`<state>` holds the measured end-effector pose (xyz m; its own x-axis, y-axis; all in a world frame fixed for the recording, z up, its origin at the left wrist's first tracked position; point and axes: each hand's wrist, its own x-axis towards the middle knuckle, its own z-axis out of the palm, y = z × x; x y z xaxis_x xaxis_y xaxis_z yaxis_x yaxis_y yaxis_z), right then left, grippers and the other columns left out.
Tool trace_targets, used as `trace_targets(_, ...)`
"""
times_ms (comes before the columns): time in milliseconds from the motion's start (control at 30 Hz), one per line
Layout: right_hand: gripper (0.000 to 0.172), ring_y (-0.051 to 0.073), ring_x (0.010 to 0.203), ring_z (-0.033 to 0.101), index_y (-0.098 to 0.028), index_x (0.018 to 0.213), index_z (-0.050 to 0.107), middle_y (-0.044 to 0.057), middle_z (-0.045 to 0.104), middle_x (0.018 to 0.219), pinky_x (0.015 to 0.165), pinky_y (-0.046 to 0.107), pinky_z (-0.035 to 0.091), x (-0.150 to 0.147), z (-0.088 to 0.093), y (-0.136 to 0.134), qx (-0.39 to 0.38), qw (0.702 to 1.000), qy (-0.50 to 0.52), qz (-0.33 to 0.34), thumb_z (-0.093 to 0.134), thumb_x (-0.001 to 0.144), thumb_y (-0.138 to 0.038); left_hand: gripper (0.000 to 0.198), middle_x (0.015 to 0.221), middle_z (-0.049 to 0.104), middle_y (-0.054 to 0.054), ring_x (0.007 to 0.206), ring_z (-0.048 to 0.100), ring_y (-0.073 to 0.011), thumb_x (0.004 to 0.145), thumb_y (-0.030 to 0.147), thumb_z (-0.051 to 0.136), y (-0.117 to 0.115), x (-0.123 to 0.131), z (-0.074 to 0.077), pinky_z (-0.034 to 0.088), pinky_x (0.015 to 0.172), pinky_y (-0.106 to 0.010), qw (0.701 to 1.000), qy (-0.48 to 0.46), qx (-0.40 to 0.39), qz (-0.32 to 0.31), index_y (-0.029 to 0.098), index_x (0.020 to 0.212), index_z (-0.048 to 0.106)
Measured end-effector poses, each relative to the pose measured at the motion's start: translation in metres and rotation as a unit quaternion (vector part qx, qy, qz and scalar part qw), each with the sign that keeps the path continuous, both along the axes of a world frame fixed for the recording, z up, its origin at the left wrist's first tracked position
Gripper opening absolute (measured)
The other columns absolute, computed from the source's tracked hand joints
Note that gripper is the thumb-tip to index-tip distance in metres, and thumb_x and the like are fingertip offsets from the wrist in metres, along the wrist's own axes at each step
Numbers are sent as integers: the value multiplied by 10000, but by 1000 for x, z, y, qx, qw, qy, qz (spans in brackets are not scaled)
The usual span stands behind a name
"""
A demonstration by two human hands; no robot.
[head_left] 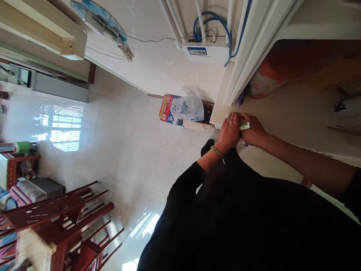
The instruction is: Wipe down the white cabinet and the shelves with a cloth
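Observation:
My hands meet in front of the door frame's lower end, right of the middle of the head view. My left hand [229, 131], with a ring and a green bangle [217, 151] on the wrist, has its fingers pressed together. Something small and pale shows at its fingertips, too hidden to name. Beside it, touching, my right hand [255, 131] is closed, its fingers partly covered by the left. A small white-and-green packet [244, 126] sticks out of the right hand's grip, between the two hands.
A white router [207, 51] with blue cables is on the wall. Beneath lie a red box [166, 107] and a clear plastic bag [188, 108]. The white door frame [254, 49] stands close by. Dark red wooden furniture [64, 222] occupies the lower left of the tiled floor [158, 158].

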<state>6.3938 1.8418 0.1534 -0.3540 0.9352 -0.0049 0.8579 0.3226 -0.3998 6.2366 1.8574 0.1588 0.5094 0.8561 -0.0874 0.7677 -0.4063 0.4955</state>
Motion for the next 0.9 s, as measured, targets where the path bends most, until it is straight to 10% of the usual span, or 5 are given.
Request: trace_targets(900,722,462,1544,621,-149,1757,611,207,754,1643,1277,611,549,-16,11,3,-15,1000,6,-23,608,1037,-211,703,1869,558,-256,1783,531,-321,1084,86,459,6,-11,2,379,1514,-562,1000,7,10,-6,76,1781,548)
